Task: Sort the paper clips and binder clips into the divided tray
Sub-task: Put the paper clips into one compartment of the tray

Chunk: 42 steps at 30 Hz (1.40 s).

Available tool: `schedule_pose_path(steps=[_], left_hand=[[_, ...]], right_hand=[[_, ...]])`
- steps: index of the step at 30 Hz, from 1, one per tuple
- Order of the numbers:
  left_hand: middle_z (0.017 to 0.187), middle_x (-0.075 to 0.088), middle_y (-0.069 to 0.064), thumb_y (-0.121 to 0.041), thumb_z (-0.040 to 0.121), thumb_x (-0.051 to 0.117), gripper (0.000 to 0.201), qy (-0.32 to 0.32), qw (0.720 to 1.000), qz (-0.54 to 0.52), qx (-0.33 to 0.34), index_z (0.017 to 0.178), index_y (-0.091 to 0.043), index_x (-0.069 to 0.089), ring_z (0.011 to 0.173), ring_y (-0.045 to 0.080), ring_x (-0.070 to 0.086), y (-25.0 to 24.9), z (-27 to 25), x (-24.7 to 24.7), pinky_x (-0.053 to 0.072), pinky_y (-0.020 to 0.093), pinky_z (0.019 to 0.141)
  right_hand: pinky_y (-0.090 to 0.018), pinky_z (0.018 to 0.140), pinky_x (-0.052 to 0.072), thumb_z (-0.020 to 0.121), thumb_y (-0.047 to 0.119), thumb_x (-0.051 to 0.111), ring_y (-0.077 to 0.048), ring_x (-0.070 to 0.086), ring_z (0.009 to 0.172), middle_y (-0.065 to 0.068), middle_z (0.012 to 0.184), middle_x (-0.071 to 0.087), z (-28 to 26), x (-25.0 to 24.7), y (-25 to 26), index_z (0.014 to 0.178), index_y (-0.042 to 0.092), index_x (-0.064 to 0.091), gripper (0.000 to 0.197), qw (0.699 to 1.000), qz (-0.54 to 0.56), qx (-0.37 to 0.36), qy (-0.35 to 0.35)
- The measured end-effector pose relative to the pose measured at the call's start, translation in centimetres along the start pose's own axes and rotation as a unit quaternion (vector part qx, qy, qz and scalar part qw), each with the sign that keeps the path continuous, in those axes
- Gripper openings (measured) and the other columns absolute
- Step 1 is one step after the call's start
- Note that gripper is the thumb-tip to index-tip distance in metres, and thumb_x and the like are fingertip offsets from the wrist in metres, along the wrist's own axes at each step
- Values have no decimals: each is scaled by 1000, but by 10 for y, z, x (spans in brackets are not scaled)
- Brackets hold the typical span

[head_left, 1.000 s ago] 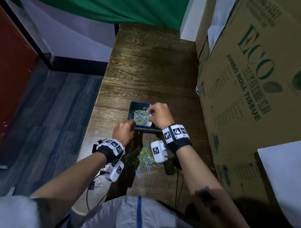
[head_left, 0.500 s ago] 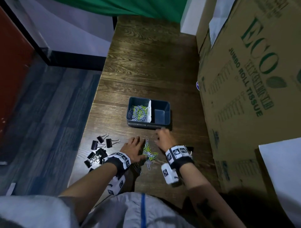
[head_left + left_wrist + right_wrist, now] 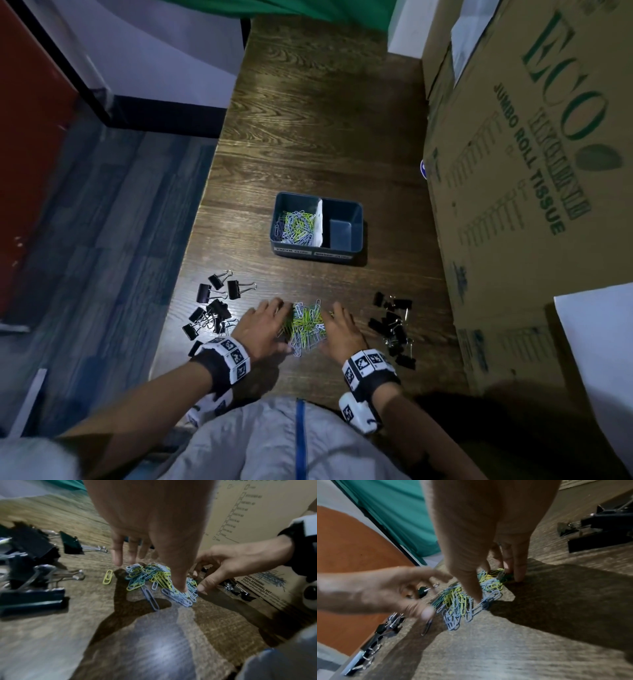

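A dark blue divided tray (image 3: 356, 219) stands mid-table. Its left compartment holds coloured paper clips (image 3: 297, 228); its right compartment shows only its bare floor. Near the front edge lies a loose pile of paper clips (image 3: 306, 325) (image 3: 150, 577) (image 3: 467, 601). My left hand (image 3: 265, 325) and right hand (image 3: 342, 329) stand on either side of it, fingers pointing down at the table. The left fingers (image 3: 118, 555) touch the pile's left edge and the left thumb presses on it. The right fingers (image 3: 518, 573) touch its far side, and the right thumb is on the clips.
Black binder clips lie in two groups, one group (image 3: 212, 308) left of my left hand and one group (image 3: 394, 325) right of my right hand. A large cardboard box (image 3: 531, 171) walls the table's right side. The table's left edge (image 3: 191, 240) drops to the floor.
A second ago both hands were at the tray over its left compartment. They have come back to the near pile and now bracket it more closely from both sides.
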State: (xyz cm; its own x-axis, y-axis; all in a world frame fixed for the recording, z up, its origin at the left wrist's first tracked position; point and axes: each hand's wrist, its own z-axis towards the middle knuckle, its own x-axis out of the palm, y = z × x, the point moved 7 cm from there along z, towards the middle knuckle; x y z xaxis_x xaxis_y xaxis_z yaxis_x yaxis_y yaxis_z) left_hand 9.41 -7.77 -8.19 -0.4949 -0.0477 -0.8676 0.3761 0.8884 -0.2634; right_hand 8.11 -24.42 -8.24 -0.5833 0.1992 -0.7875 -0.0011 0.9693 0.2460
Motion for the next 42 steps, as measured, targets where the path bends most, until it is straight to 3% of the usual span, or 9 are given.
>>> schedule_pose_path(steps=[4,10,17,24,27,31,36,39,42], left_hand=[[149,19,10,-34,69,84,116,59,995,-47,-63,152,-15,6,127,29,36,8,-3,15,50,40,94],[140,25,14,-7,77,68,90,41,997,-62,-32,150,-18,16,109,32,53,-13,7,6,53,40,84],[118,44,10,-4,76,66,59,7,997,-82,-12,129,-15,44,86,32,61,-11,14,-7,47,37,69],[96,54,2,-7,88,61,16,-42,986,-158,-22,100,-16,60,82,24,56,3,12,-16,39,26,69],[88,57,-2,-9,85,68,9,-55,981,-187,-24,89,-16,63,79,19,56,9,12,-20,44,27,70],[79,64,-5,-6,81,70,15,-98,970,-221,-15,81,-20,65,71,12,60,16,12,-38,53,30,67],[79,66,-9,-4,83,72,13,-137,958,-250,26,85,-16,68,70,-4,60,12,8,-83,47,7,62],[80,65,-11,-12,88,68,4,-172,945,-275,37,89,-15,69,72,0,61,7,8,-126,48,8,64],[79,65,-11,-14,88,68,4,-227,933,-275,45,91,-17,69,72,-2,62,8,18,-175,51,12,63]], right_hand=[[-50,105,44,79,14,81,-34,36,131,-11,143,28,1,0,4,154,22,20,97,1000,-12,-7,6],[-51,105,43,81,-9,64,-41,38,131,-17,145,29,8,-8,31,151,18,29,83,999,-26,-34,20],[-50,100,47,83,-11,56,-41,48,124,-18,141,39,13,-15,34,139,12,46,61,999,5,-36,-19],[-45,87,57,84,-11,60,-36,66,100,-16,113,65,15,-29,21,117,15,68,42,997,65,-27,-44],[-43,81,60,89,-8,62,-27,70,85,-12,99,71,14,-34,14,108,17,72,33,994,90,-15,-53],[-45,82,60,87,-4,65,-29,72,86,-12,101,75,17,-37,4,107,20,75,32,993,93,2,-72],[-41,85,59,89,9,73,-25,71,91,-10,106,74,16,-43,-5,105,19,76,19,992,104,11,-68],[-38,79,61,88,8,75,-21,72,85,-7,102,76,11,-57,-4,101,18,78,17,991,113,2,-69],[-37,90,58,87,6,76,-20,71,95,-8,106,75,3,-80,6,98,13,78,13,988,134,-21,-79]])
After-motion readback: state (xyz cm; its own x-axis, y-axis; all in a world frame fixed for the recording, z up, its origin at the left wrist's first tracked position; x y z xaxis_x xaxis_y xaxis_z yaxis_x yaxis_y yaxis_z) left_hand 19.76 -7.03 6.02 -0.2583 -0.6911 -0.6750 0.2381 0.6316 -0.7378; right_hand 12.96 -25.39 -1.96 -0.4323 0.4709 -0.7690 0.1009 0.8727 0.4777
